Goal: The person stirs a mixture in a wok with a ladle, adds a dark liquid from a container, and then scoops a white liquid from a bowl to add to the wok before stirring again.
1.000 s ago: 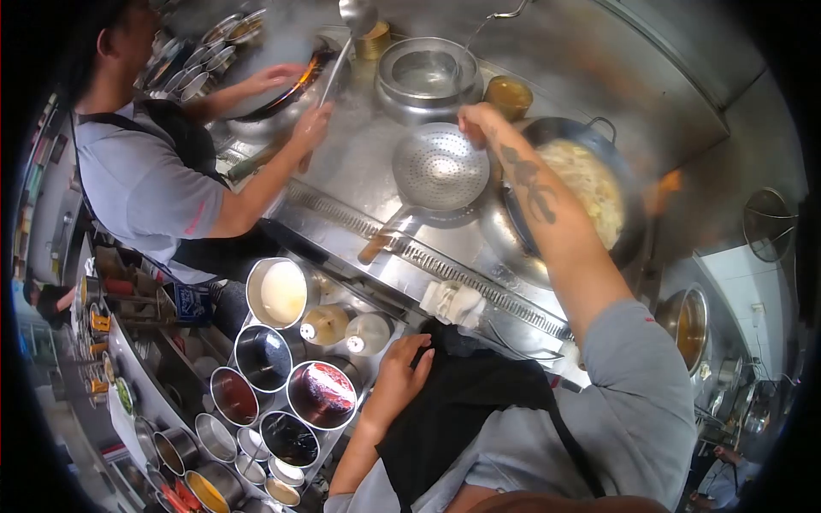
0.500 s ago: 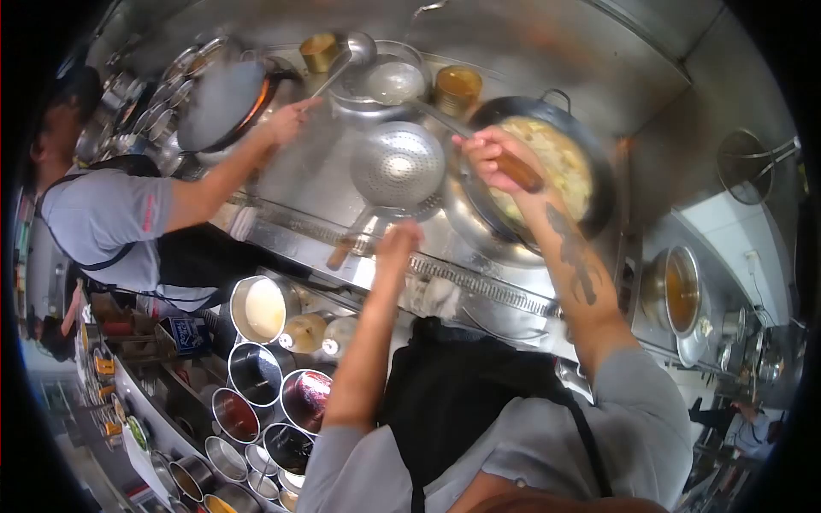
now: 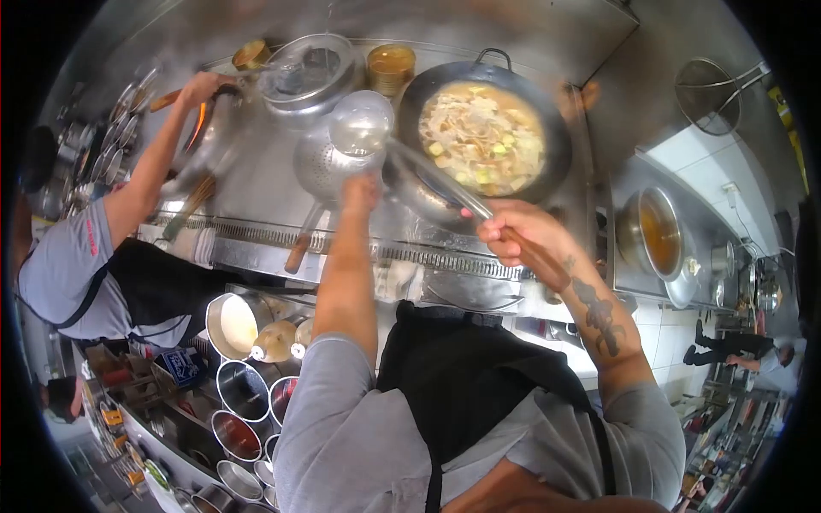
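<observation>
My right hand (image 3: 513, 232) is closed around the wooden handle of a long metal ladle (image 3: 362, 125). The ladle's bowl, with pale liquid in it, is over a perforated strainer (image 3: 315, 164), left of the wok. My left hand (image 3: 361, 193) is a slightly blurred fist just below the ladle bowl, by the strainer; whatever it may grip is hidden. The strainer's wooden-ended handle (image 3: 299, 252) points toward me. A large dark wok (image 3: 560, 141) to the right holds pale sliced food and yellow-green pieces in broth (image 3: 483, 141).
A co-worker's arm (image 3: 150, 158) reaches over the stove on the left. A lidded-looking metal pot (image 3: 346, 85) and a brass-coloured can (image 3: 391, 67) stand at the back. Sauce containers (image 3: 237, 434) crowd the lower left; a broth pot (image 3: 680, 256) is on the right.
The ladle bowl has come down and nearer to me, now over the strainer. My right hand has lowered, clear of the wok. The co-worker's hand has moved left; the whole view has shifted.
</observation>
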Demonstrator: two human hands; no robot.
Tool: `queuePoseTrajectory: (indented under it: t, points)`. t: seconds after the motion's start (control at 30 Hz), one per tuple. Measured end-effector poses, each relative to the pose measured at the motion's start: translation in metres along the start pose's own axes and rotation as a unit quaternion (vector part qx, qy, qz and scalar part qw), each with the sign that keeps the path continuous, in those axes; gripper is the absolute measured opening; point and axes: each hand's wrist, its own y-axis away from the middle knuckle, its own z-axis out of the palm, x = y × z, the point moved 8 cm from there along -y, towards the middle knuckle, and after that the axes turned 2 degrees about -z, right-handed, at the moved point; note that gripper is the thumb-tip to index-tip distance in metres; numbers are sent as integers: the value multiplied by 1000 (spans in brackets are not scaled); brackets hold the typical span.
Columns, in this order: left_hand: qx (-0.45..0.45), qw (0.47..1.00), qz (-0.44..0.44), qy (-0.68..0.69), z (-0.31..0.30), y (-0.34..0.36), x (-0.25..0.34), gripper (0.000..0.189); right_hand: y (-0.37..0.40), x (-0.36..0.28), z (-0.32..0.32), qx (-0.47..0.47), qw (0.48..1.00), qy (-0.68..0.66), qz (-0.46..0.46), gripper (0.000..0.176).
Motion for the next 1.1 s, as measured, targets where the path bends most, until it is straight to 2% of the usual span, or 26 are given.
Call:
queuePoseTrajectory:
  t: [0.07,0.13,0.17,0.27,0.33,0.37,0.47,0.5,0.6,0.67,0.7,0.77,0.83,0.87,0.9,0.93,0.97,1.07,1.1]
  points:
    - [28,999,-18,-4,12,8,6,15,11,0,-3,16,1000,10,-12,35]
    - [23,996,3,-90,25,11,14,13,19,3,-4,13,1000,1,-21,36]
    - [22,991,15,-133,31,14,20,12,20,5,-9,29,998,48,-30,38]
    - [-2,975,-30,-220,47,8,15,9,24,10,-16,69,978,189,-61,43]
    - [-28,977,-15,-210,61,23,24,10,31,13,-13,91,952,279,-88,46]
    - [-42,978,-7,-205,68,32,30,11,38,14,-10,109,936,324,-82,53]
    - [-4,977,-56,-203,55,15,23,17,60,17,-6,111,919,355,-132,57]
    - [-12,978,-48,-203,53,14,24,19,63,14,-8,114,869,447,-176,61]
    - [-14,978,-22,-206,47,20,26,24,73,23,-19,145,825,520,-169,63]
    - [15,976,-4,-218,46,31,28,26,74,35,-24,154,776,573,-213,63]
    - [-7,950,3,-313,38,20,25,27,76,37,-24,159,749,598,-236,63]
    - [-49,870,15,-491,8,-11,15,30,83,39,-27,144,839,500,-161,62]
    - [-23,921,-37,-386,5,6,10,28,86,54,-38,110,929,339,-98,57]
    - [-11,941,-63,-332,6,19,6,27,88,56,-41,110,931,333,-99,56]
    - [-33,843,52,-535,16,25,17,26,90,58,-43,111,933,328,-100,56]
    - [-52,691,164,-702,28,35,21,26,92,61,-45,111,935,323,-101,55]
    - [-65,496,267,-824,41,49,16,27,95,61,-47,107,932,325,-117,53]
    - [30,624,189,-758,62,96,23,29,112,58,-56,114,952,263,-111,51]
    - [35,559,277,-781,63,101,19,24,119,58,-62,117,958,230,-127,48]
